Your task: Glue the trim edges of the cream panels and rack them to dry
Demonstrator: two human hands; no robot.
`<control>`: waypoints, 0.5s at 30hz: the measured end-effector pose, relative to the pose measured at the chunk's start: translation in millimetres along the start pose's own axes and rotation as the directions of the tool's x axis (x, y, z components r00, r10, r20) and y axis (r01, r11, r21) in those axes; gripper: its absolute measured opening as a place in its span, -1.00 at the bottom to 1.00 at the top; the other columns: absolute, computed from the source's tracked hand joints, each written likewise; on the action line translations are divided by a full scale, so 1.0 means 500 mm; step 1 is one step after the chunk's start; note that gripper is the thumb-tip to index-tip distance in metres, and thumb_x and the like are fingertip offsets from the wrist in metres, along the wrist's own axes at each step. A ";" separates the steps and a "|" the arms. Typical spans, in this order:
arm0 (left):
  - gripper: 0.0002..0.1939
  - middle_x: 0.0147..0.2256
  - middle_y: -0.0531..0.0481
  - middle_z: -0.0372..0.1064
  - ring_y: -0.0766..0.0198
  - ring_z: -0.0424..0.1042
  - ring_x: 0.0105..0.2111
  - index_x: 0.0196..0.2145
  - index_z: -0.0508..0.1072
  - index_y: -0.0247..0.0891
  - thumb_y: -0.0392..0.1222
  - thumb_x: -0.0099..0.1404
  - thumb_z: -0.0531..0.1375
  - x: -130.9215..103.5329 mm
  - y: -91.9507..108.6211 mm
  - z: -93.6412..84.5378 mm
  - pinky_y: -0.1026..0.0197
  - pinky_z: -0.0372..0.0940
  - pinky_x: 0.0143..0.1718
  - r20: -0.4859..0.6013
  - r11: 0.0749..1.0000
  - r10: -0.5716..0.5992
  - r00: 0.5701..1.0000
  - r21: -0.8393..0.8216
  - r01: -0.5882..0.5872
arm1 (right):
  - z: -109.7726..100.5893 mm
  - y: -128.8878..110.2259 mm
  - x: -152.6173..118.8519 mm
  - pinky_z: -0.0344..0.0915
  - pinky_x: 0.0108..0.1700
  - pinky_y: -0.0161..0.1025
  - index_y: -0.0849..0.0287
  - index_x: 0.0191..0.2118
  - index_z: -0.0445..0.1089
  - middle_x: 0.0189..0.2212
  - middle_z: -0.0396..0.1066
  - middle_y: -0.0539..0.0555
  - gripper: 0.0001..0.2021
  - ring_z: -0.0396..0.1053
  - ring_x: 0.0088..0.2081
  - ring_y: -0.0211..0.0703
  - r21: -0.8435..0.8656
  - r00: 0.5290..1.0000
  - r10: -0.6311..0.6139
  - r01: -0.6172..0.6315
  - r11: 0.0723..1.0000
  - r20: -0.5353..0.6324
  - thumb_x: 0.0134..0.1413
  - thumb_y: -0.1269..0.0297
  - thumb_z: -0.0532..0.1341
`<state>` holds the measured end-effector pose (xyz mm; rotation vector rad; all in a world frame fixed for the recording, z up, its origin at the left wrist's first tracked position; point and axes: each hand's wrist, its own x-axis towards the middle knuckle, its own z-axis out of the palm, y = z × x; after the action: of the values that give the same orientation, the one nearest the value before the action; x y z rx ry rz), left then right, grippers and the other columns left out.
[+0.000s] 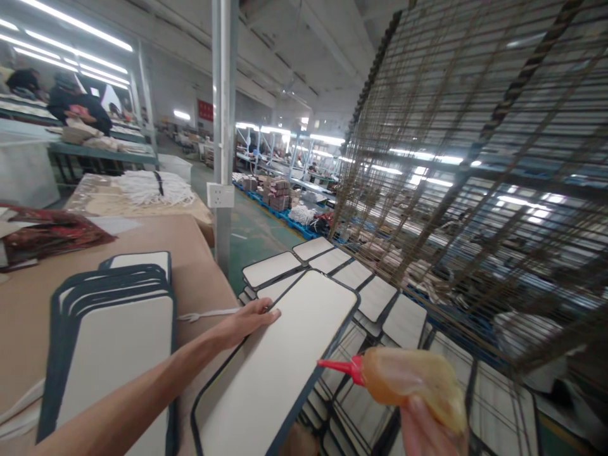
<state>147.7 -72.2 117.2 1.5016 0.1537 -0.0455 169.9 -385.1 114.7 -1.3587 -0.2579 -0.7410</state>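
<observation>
My left hand point(256, 315) grips the left long edge of a cream panel with a dark border point(285, 354), thumb on its face. The panel is tilted and reaches from the table side out over the rack. In my right hand point(427, 427) is a glue bottle point(411, 377) with a red nozzle, its amber contents visible. The nozzle tip lies close to the panel's right edge; whether it touches, I cannot tell. To the left, a stack of similar dark-edged panels point(123, 354) lies on the brown table point(190, 253).
Several rows of similar panels point(375, 294) lie on a wire rack to the right. Raised wire mesh point(451, 114) leans above them. A metal post point(222, 126) with a socket box point(220, 195) stands ahead. White strips point(156, 187) and a person point(78, 107) are farther left.
</observation>
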 end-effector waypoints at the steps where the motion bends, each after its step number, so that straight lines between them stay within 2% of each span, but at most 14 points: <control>1: -0.54 -0.49 0.05 0.40 0.27 0.40 -0.50 -0.34 0.34 -0.29 0.15 -0.03 0.27 0.002 0.000 -0.001 0.32 0.20 -0.54 -0.004 1.000 -0.002 1.000 0.002 0.002 | 0.000 -0.001 -0.002 0.36 -0.39 -0.17 0.15 -0.17 0.43 -0.47 0.43 0.07 -0.60 0.39 -0.39 -0.04 -0.002 1.000 0.010 -0.010 1.000 -0.006 -0.27 0.28 0.37; 3: -0.54 -0.50 0.06 0.40 0.27 0.39 -0.52 -0.35 0.32 -0.28 0.16 -0.02 0.27 0.008 -0.004 -0.004 0.32 0.19 -0.56 -0.001 1.000 -0.012 1.000 -0.002 0.012 | -0.002 -0.001 -0.006 0.36 -0.38 -0.19 0.16 -0.18 0.44 -0.44 0.44 0.07 -0.58 0.39 -0.37 -0.04 0.012 0.999 0.047 -0.047 0.999 -0.026 -0.31 0.31 0.40; 7: -0.54 -0.50 0.06 0.41 0.31 0.37 -0.56 -0.34 0.29 -0.27 0.16 0.00 0.26 0.013 -0.009 -0.012 0.33 0.17 -0.58 0.028 0.998 -0.039 0.999 -0.040 0.040 | -0.014 0.007 -0.012 0.36 -0.29 -0.21 0.11 -0.13 0.40 -0.33 0.45 0.05 -0.53 0.39 -0.27 -0.06 0.044 0.981 0.184 -0.187 0.981 0.067 -0.30 0.30 0.41; 15: -0.47 -0.52 0.06 0.44 0.32 0.38 -0.59 -0.35 0.27 -0.27 0.14 -0.13 0.34 0.006 0.012 -0.013 0.30 0.23 -0.56 0.000 0.989 -0.102 0.995 -0.105 0.101 | -0.025 0.004 -0.049 0.39 -0.19 0.01 0.10 0.01 0.31 -0.20 0.43 0.12 -0.39 0.38 -0.19 0.10 -0.074 0.968 0.241 -0.236 0.969 0.071 -0.27 0.21 0.41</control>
<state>151.0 -65.3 122.2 1.3884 0.2334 -0.1132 149.8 -388.8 96.2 -1.4532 -0.1298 -0.4978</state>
